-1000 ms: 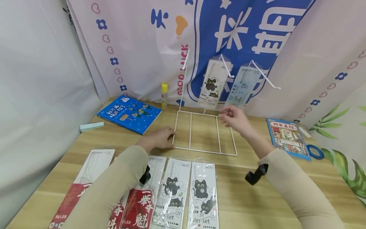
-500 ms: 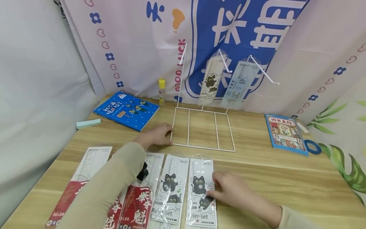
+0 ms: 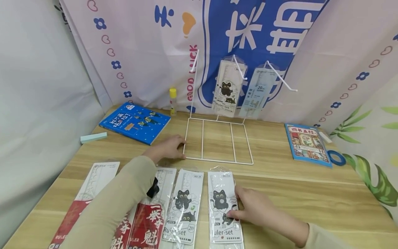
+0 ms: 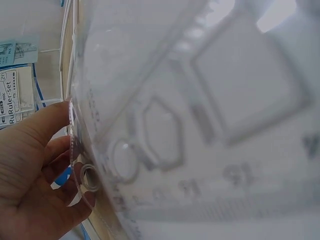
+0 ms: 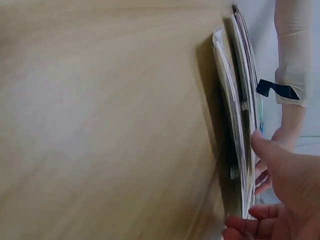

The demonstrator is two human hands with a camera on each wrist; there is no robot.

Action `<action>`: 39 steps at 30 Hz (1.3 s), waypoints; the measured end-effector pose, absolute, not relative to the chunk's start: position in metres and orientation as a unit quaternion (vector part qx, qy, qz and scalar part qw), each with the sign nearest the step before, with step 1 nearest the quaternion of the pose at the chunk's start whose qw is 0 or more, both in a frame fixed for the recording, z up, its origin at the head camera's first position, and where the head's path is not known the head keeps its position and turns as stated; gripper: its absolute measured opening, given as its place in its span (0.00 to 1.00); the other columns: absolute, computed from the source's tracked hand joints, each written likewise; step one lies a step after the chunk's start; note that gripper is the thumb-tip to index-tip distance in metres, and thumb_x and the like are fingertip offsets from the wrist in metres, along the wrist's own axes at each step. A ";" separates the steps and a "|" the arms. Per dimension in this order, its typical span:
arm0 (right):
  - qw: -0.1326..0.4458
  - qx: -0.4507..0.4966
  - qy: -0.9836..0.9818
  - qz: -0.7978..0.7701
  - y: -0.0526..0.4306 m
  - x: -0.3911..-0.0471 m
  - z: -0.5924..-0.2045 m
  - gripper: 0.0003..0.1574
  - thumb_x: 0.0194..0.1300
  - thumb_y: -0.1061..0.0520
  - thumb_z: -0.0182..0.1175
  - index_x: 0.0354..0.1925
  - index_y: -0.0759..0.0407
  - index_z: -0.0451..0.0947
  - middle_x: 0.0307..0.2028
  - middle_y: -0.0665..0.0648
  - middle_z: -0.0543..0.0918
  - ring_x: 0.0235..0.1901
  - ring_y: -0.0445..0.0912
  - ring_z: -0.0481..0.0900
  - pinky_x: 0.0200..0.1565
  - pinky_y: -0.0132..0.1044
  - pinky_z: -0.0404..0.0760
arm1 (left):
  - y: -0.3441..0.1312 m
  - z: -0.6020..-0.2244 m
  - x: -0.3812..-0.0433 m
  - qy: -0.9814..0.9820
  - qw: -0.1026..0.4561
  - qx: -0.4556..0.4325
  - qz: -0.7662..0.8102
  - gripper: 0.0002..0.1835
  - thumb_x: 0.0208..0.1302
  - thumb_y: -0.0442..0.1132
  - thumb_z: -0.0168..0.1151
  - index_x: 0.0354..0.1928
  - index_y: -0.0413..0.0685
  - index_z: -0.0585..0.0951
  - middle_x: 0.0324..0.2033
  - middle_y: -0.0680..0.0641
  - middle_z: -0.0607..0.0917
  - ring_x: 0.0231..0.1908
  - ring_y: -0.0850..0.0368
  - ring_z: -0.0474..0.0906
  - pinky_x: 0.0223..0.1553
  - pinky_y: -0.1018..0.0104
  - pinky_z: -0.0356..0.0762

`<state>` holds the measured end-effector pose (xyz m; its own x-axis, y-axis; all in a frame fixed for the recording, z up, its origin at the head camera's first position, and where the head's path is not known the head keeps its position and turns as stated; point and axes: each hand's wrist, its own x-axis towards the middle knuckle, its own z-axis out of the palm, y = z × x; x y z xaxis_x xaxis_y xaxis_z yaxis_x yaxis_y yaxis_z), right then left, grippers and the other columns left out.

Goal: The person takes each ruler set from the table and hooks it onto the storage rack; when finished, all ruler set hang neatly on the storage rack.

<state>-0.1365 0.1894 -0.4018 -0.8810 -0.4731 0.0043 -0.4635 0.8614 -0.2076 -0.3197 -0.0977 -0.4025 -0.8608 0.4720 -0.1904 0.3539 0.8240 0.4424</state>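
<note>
Pinching a ruler set (image 3: 220, 200) before the rack (image 3: 202, 138) by its edge with the right grip (image 3: 256, 209), likely for purchase, and touching the rack's left side with the left grip (image 3: 169, 147), perhaps for steadying, though hard to tell whether closed on it.

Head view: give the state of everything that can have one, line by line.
Rack, upright; left hook bare
Upper cat pack, hanging
Blue pack, hanging
Lower right cat pack, pinched by right hand
Lower left cat pack, lying flat
Red packs, flat, partly hidden
Left hand, holding rack's left side
Blue book, closed
Right book, closed
Glue stick, capped, upright
Tape roll, lying flat
</note>
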 end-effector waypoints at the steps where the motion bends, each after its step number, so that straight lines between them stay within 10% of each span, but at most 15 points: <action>1: 0.020 -0.242 0.965 -0.095 0.189 -0.137 -0.402 0.37 0.41 0.24 0.57 0.32 0.51 0.65 0.21 0.41 0.70 0.19 0.36 0.66 0.18 0.32 0.66 | -0.098 -0.402 -0.319 0.943 0.147 0.219 0.201 0.33 0.52 0.45 0.66 0.59 0.40 0.68 0.60 0.40 0.64 0.61 0.46 0.58 0.62 0.55 0.54; 26: 0.168 -0.163 0.881 -0.411 0.226 -0.171 -0.400 0.26 0.50 0.63 0.65 0.45 0.72 0.67 0.27 0.54 0.71 0.26 0.44 0.69 0.26 0.30 0.73 | -0.098 -0.404 -0.320 0.944 0.148 0.218 0.197 0.33 0.52 0.46 0.66 0.59 0.42 0.68 0.61 0.41 0.63 0.61 0.46 0.57 0.62 0.55 0.54; 39: 0.084 -0.172 0.906 -0.376 0.252 -0.199 -0.343 0.19 0.57 0.67 0.56 0.48 0.67 0.69 0.37 0.60 0.77 0.32 0.46 0.76 0.33 0.35 0.78 | -0.098 -0.405 -0.320 0.944 0.142 0.225 0.197 0.33 0.52 0.46 0.67 0.58 0.41 0.69 0.60 0.40 0.65 0.60 0.46 0.58 0.62 0.54 0.55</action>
